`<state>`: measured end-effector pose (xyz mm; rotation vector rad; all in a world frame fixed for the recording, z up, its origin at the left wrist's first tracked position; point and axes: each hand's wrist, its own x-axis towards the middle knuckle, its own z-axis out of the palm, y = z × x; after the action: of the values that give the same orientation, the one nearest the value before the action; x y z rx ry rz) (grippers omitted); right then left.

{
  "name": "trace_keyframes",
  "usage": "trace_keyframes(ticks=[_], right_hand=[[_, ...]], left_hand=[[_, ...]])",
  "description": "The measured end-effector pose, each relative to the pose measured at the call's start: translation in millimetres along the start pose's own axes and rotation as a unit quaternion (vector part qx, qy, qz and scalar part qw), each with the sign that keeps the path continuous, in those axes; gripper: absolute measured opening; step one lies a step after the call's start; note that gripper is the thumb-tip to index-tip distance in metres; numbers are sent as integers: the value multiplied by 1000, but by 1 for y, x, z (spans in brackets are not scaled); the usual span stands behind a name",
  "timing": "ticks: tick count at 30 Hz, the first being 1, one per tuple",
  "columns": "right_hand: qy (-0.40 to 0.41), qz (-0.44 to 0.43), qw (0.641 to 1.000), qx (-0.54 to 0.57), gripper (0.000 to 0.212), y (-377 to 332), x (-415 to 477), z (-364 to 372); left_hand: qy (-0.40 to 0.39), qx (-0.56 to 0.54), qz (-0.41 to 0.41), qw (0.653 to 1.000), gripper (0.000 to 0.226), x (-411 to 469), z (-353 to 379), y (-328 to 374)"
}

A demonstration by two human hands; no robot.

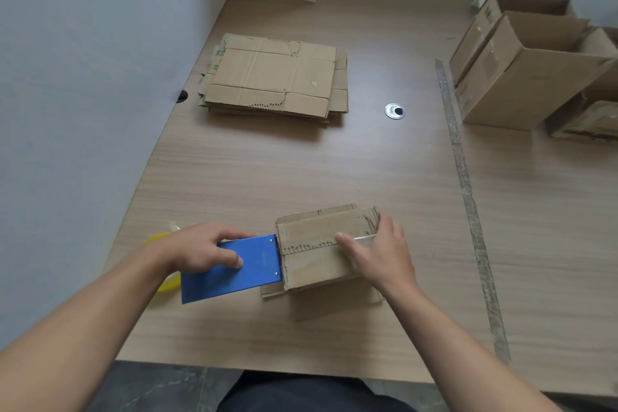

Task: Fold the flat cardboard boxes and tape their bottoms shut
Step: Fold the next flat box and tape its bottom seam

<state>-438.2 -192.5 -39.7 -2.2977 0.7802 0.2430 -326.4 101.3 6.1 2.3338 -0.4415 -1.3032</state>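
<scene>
Box (311, 261) sits at 6 o'clock on the table (301, 170), flaps folded shut on top. The right hand (378, 254) grips its right end, thumb along the seam. The left hand (200, 249) is wrapped around one blue tape dispenser (247, 267), nose against the box's left edge, with a yellow roll (167, 286) behind. One stack of flat boxes (274, 75) is at 12, sheets too tight to count, green print unreadable. At least three open boxes (521, 77) are at 2 o'clock, and the dark lettering on one is blurred.
</scene>
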Motion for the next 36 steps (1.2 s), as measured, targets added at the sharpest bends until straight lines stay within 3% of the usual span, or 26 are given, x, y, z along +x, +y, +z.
trace_keyframes(ticks=[3,9,13,18,20,22,25,27,29,36], right_hand=[[24,3,1000,8,104,2,-2,9],[74,-55,989,117,53,16,12,4],[35,-26,967,252,24,28,20,-5],[-36,33,934,354,17,29,27,-15],[-5,-1,973,229,23,24,31,-21],[44,-51,997,22,38,15,27,-21],[84,-163,971,-150,62,-7,-1,-6],[14,-266,943,-198,64,-14,-16,11],[-60,-298,920,-249,61,-14,-21,25],[-46,-298,903,-305,54,-1,-12,36]], left_hand=[[16,10,2,1000,49,0,3,0],[15,-10,13,1000,47,-1,14,-3],[24,-35,16,999,49,-3,21,-4],[30,-63,14,997,50,-4,31,-5],[36,-70,7,997,52,-4,35,-5],[37,-79,4,996,54,-4,39,-3],[44,-109,7,993,51,-3,47,-1],[46,-134,11,990,51,-2,53,0],[42,-156,22,987,53,-2,59,-2],[28,-221,37,974,60,-18,73,-30]])
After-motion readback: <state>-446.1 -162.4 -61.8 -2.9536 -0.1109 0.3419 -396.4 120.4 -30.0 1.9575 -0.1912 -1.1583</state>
